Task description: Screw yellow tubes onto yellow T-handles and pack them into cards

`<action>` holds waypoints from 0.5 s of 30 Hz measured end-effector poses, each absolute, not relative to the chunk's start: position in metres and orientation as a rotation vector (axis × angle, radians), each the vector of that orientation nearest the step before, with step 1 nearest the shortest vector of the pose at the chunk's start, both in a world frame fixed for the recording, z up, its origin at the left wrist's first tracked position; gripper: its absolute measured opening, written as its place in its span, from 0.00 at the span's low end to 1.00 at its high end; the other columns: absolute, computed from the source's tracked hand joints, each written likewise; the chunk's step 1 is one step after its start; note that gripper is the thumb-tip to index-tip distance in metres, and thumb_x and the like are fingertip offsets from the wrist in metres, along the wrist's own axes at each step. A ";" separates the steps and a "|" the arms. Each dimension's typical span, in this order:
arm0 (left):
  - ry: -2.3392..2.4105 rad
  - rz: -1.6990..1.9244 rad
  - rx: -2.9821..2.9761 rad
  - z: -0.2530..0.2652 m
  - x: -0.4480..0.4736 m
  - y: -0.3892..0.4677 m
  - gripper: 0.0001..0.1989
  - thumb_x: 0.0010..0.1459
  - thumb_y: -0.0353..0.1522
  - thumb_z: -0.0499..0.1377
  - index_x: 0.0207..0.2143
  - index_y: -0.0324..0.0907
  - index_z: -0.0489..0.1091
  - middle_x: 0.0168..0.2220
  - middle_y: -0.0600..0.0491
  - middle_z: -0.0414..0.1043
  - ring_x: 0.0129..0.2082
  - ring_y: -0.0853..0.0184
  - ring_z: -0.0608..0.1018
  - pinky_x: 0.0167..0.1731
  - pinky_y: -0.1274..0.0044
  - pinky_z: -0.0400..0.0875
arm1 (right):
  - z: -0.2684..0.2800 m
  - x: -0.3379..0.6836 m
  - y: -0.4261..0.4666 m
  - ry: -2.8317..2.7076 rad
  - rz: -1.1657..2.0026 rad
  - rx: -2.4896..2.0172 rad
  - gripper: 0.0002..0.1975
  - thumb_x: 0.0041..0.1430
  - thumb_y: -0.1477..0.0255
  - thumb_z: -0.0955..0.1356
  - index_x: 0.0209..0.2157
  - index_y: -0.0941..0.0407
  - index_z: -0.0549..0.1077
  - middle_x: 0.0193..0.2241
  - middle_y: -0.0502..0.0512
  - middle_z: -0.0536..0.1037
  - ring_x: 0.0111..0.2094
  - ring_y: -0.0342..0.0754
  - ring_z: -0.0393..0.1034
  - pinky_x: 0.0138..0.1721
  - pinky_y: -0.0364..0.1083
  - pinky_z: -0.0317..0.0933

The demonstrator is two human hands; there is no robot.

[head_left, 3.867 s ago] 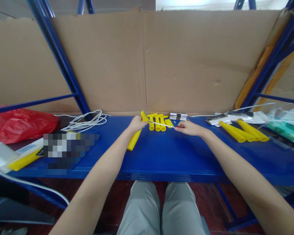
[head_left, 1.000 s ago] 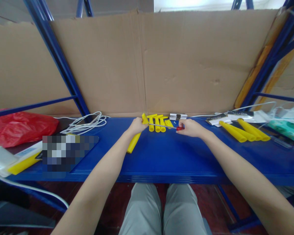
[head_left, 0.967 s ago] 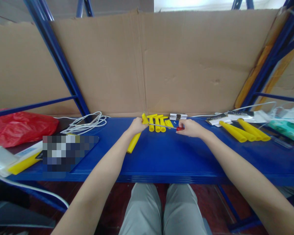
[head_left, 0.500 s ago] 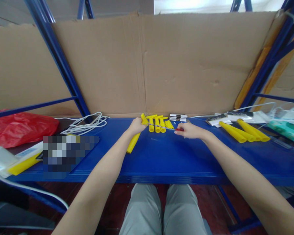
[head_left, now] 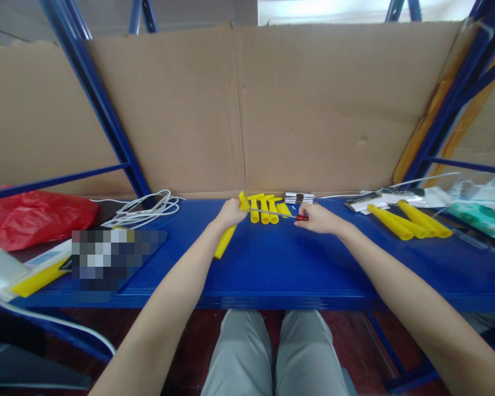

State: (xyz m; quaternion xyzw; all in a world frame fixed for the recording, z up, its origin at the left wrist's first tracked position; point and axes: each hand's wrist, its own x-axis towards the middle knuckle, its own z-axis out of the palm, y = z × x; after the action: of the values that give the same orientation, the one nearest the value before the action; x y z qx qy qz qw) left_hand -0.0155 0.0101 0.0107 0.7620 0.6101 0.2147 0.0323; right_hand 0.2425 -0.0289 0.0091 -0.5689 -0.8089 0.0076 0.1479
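Note:
My left hand is wrapped around a yellow plastic tool with a tubular handle. The tool's yellow head sticks out above my fingers, and its handle slants down toward me below them. My right hand is closed on the red handle of a screwdriver. The thin metal shaft points left and meets the yellow head by my left fingers; the exact contact is too small to see. Just behind the shaft, several similar yellow tools lie side by side, with small yellow pieces to their right.
A stack of black-and-white packets is at the back. Yellow tubular handles lie to the right near a green packet. On the left are a coiled white cable, a red plastic bag and a yellow handle. Cardboard walls the back.
My right fingers have shifted slightly on the screwdriver, and more of its red handle shows. My left hand and the yellow tool stay in almost the same place.

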 end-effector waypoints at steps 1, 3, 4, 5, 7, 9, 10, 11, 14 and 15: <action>1.883 0.660 2.350 0.010 -0.015 0.010 0.12 0.51 0.27 0.53 0.36 0.33 0.74 0.35 0.43 0.77 0.35 0.61 0.78 0.31 0.79 0.66 | 0.008 0.242 -0.029 -2.305 0.016 -1.656 0.08 0.50 0.68 0.68 0.30 0.57 0.68 0.25 0.54 0.75 0.26 0.45 0.66 0.26 0.42 0.54; 1.885 0.665 2.361 0.010 -0.015 0.011 0.12 0.51 0.27 0.53 0.36 0.33 0.74 0.36 0.42 0.77 0.36 0.61 0.78 0.31 0.79 0.66 | 0.007 0.242 -0.028 -2.283 0.073 -1.692 0.09 0.49 0.68 0.69 0.30 0.57 0.68 0.25 0.53 0.74 0.25 0.45 0.65 0.25 0.41 0.53; 1.880 0.669 2.365 0.009 -0.015 0.011 0.13 0.51 0.27 0.53 0.36 0.33 0.74 0.36 0.42 0.77 0.36 0.61 0.78 0.32 0.79 0.66 | 0.007 0.242 -0.028 -2.285 0.118 -1.700 0.09 0.50 0.67 0.69 0.29 0.58 0.68 0.24 0.53 0.74 0.25 0.44 0.65 0.25 0.41 0.53; 1.872 0.671 2.367 0.009 -0.015 0.011 0.13 0.51 0.26 0.53 0.37 0.33 0.74 0.36 0.42 0.77 0.37 0.60 0.78 0.32 0.79 0.66 | 0.007 0.242 -0.028 -2.301 0.165 -1.698 0.08 0.50 0.67 0.68 0.28 0.58 0.68 0.24 0.53 0.73 0.24 0.44 0.65 0.24 0.41 0.54; 1.851 0.679 2.364 0.009 -0.015 0.011 0.13 0.50 0.26 0.53 0.37 0.33 0.74 0.37 0.42 0.77 0.38 0.60 0.78 0.32 0.79 0.67 | 0.008 0.243 -0.028 -2.357 0.247 -1.668 0.10 0.53 0.66 0.66 0.26 0.58 0.69 0.23 0.54 0.73 0.24 0.45 0.65 0.24 0.42 0.54; 1.839 0.681 2.347 0.009 -0.015 0.011 0.13 0.50 0.26 0.53 0.36 0.32 0.74 0.37 0.42 0.77 0.37 0.60 0.78 0.32 0.78 0.67 | 0.010 0.245 -0.029 -2.406 0.312 -1.633 0.13 0.57 0.64 0.62 0.25 0.58 0.69 0.23 0.54 0.73 0.23 0.45 0.64 0.24 0.42 0.54; 1.834 0.682 2.339 0.009 -0.015 0.011 0.13 0.51 0.26 0.53 0.36 0.32 0.74 0.36 0.42 0.77 0.37 0.60 0.78 0.32 0.78 0.67 | 0.010 0.245 -0.029 -2.415 0.335 -1.621 0.15 0.58 0.64 0.61 0.24 0.58 0.69 0.23 0.54 0.73 0.23 0.45 0.65 0.24 0.42 0.54; 1.830 0.684 2.334 0.010 -0.015 0.011 0.13 0.51 0.26 0.53 0.36 0.32 0.74 0.36 0.42 0.77 0.37 0.60 0.78 0.32 0.78 0.67 | 0.010 0.246 -0.029 -2.412 0.343 -1.612 0.15 0.59 0.64 0.61 0.24 0.58 0.69 0.23 0.54 0.73 0.23 0.45 0.65 0.24 0.42 0.55; 1.834 0.689 2.338 0.010 -0.014 0.010 0.13 0.50 0.26 0.53 0.36 0.32 0.74 0.37 0.42 0.77 0.37 0.60 0.78 0.33 0.79 0.67 | 0.008 0.246 -0.028 -2.341 0.333 -1.613 0.09 0.55 0.67 0.64 0.26 0.57 0.68 0.23 0.53 0.73 0.24 0.44 0.66 0.25 0.42 0.56; 1.840 0.689 2.342 0.010 -0.014 0.010 0.13 0.50 0.26 0.53 0.36 0.32 0.74 0.36 0.42 0.77 0.37 0.60 0.78 0.33 0.79 0.67 | 0.006 0.246 -0.028 -2.304 0.352 -1.630 0.07 0.54 0.68 0.66 0.27 0.57 0.67 0.23 0.52 0.73 0.23 0.44 0.66 0.25 0.41 0.56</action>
State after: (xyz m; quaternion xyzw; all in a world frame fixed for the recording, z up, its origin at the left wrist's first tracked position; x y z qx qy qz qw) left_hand -0.0141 0.0096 0.0101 0.7654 0.6013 0.2252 0.0426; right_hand 0.2463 -0.0280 0.0063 -0.5668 -0.8012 0.1225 0.1481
